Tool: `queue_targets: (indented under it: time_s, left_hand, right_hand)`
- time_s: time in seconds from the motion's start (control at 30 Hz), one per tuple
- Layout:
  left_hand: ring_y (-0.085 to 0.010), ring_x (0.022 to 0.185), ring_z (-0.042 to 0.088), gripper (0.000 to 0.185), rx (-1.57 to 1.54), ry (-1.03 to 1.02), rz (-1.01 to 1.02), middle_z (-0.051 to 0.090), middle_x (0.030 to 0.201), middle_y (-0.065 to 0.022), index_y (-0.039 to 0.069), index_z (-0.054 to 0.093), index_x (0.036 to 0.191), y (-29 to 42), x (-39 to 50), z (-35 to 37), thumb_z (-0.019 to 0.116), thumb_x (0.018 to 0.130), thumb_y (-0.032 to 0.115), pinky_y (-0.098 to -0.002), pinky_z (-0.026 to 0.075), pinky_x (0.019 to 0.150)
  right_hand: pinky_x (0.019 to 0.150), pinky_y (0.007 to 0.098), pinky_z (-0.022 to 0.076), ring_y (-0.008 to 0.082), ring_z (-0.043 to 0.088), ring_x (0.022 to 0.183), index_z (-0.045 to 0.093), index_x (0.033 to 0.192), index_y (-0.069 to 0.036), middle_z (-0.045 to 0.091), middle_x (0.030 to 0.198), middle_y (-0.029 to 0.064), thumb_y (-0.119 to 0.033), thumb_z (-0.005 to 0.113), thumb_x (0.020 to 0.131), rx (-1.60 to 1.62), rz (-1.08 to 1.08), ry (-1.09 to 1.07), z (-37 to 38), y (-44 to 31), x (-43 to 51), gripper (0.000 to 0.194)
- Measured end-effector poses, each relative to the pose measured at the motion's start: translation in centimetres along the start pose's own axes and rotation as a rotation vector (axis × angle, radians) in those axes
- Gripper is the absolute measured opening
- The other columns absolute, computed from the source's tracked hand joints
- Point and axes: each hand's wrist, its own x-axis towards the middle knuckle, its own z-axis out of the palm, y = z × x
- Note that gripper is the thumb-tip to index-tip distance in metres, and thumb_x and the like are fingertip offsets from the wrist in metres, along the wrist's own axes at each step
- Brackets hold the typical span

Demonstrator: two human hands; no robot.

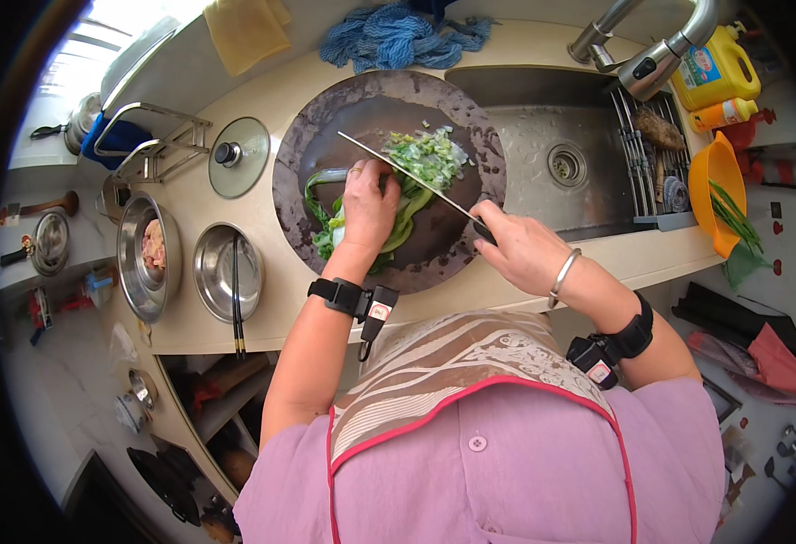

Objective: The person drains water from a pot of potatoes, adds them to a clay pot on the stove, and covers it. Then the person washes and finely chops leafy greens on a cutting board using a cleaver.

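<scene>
On a round, dark, worn chopping board (439, 262) lies a bunch of leafy greens (408, 216). My left hand (369, 207) presses down on the greens with its fingers curled, close to the blade. In my right hand (517, 239) is the black handle of a kitchen knife (422, 182). Its blade is seen nearly edge-on and slants across the board between the uncut greens and a heap of chopped greens (435, 155). Part of the bunch is hidden under my left hand.
Right of the board is a steel sink (527, 163) under a faucet (663, 58). Leftward stand a steel bowl with chopsticks (224, 262), a steel basin (129, 234) holding raw meat (154, 245), and a glass lid (248, 170). A blue cloth (398, 34) lies behind.
</scene>
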Motion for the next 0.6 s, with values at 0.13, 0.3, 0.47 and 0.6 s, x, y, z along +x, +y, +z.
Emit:
queue_targets:
  time_s: [0.13,0.3,0.47,0.6]
  left_hand:
    - [-0.0374,0.086,0.058,0.006,0.016,-0.002,0.02,0.061,0.086,-0.0161,0.001,0.059,0.085,0.0,0.2,0.1,0.062,0.08,0.003,-0.0449,0.047,0.078]
    - [-0.0366,0.086,0.057,0.005,-0.009,0.021,0.043,0.06,0.088,-0.0161,0.002,0.06,0.084,0.0,0.1,-0.3,0.062,0.08,0.003,-0.0436,0.046,0.079]
    - [-0.036,0.088,0.057,0.008,0.006,0.032,0.026,0.06,0.091,-0.0152,0.002,0.06,0.085,-0.2,-0.5,-0.5,0.064,0.079,0.003,-0.0426,0.046,0.079]
    - [-0.0363,0.088,0.057,0.009,0.002,0.016,0.0,0.06,0.09,-0.0148,0.003,0.06,0.086,-0.4,-0.4,-0.3,0.064,0.078,0.002,-0.043,0.046,0.079]
  right_hand:
    - [0.076,0.0543,0.047,0.0487,0.06,0.089,0.043,0.113,-0.003,0.064,0.091,0.0283,-0.018,0.054,0.092,0.056,-0.049,0.073,2.1,0.4,4.9,0.028]
    - [0.078,0.0525,0.0474,0.0481,0.06,0.092,0.044,0.12,-0.004,0.065,0.094,0.0279,-0.02,0.055,0.092,0.2,-0.076,0.092,1.5,1.4,5.0,0.034]
    - [0.079,0.0515,0.0475,0.047,0.06,0.092,0.043,0.122,-0.004,0.064,0.094,0.0268,-0.019,0.056,0.093,0.113,-0.083,0.081,0.1,0.4,0.3,0.035]
    - [0.077,0.0525,0.0474,0.0476,0.06,0.089,0.043,0.121,-0.004,0.064,0.092,0.0267,-0.016,0.054,0.093,0.026,-0.045,0.028,-0.8,-0.3,-1.5,0.033]
